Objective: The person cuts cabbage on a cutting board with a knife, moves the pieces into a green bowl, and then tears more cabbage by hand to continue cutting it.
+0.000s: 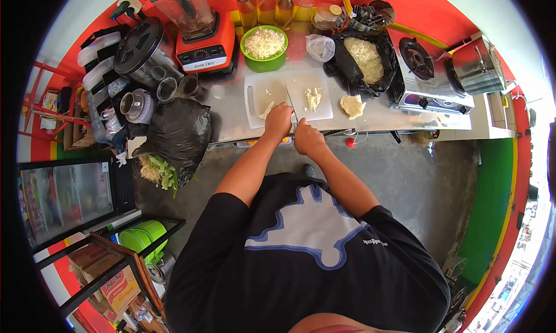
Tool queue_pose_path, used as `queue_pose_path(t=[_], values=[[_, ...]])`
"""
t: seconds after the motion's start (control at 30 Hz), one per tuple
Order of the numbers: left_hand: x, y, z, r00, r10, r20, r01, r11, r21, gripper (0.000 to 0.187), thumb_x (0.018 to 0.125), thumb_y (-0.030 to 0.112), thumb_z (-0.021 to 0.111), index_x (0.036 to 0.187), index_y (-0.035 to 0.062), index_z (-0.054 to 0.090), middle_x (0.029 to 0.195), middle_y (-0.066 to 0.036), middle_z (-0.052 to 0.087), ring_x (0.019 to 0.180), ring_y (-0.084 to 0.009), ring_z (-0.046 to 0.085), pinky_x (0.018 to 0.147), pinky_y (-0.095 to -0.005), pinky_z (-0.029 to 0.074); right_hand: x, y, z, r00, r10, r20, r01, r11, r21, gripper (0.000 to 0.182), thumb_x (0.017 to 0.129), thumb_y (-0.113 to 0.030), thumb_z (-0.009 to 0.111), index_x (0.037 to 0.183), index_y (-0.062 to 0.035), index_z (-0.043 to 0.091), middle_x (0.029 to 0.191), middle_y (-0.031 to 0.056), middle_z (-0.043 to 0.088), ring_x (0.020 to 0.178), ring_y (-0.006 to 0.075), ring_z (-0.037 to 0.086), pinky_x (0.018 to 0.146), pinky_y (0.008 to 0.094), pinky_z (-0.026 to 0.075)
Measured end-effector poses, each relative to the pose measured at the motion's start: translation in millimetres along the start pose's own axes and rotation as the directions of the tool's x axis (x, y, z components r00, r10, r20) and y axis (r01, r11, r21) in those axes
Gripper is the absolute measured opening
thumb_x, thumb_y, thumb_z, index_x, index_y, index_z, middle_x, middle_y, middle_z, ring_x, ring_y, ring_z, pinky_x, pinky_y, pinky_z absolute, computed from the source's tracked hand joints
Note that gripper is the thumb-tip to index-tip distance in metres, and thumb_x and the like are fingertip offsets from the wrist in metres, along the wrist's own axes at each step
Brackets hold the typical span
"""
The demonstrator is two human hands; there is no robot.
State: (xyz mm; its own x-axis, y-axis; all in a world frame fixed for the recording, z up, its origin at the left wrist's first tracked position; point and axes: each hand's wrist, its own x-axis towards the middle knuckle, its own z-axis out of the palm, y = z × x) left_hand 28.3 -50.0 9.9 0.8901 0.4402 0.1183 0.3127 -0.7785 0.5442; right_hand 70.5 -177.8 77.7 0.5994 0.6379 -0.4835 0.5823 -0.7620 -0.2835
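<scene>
**Two hands at the cutting boards**

The person stands at a steel counter [370,119], both arms reaching toward twelve o'clock. The left hand [278,119] lies curled, knuckles up, on the near edge of the left cutting board [259,95], its fingers closed down on a pale wedge of food [267,110] that pokes out at its ten o'clock. The right hand [307,137] sits just beside it at four o'clock, closed in a loose fist near the counter's front edge; whether it grips anything cannot be told from here.

A second cutting board [310,84] touches the first on its three o'clock side and carries a small heap of pale shreds [313,97]. At three o'clock from that board a pale lump [352,106] lies bare on the counter. Beyond it, toward one o'clock, an open black bag [347,66] holds a mass of shredded food [367,58]. A green bowl [264,59] of the same pale shreds stands at twelve o'clock from the boards, with a red blender [204,37] at its nine o'clock. A gas stove [425,72] and a metal pot [476,66] fill the counter's three o'clock end. Another black bag [178,133] slumps at nine o'clock from the hands, with green leaves [163,172] spilling below it.
</scene>
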Motion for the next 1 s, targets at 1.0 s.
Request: queue_pose_path(t=[1.0], values=[[-8.2,-4.9,7.3,0.983,0.044,-0.180,-0.058,0.996,-0.073,0.009,0.075,0.001,0.063,0.076,0.0011,0.071,0.083,-0.016,0.066,0.086,-0.0354,0.062,0.084,-0.0445,0.050,13.0,-1.3,18.4,0.999,0.005,-0.033,-0.005,1.000,-0.003,0.026,0.094,-0.009,0.052,0.114,0.0022,0.039,0.102,0.0309,0.069,0.099,0.0458,0.069,0.087,0.0515,0.054]])
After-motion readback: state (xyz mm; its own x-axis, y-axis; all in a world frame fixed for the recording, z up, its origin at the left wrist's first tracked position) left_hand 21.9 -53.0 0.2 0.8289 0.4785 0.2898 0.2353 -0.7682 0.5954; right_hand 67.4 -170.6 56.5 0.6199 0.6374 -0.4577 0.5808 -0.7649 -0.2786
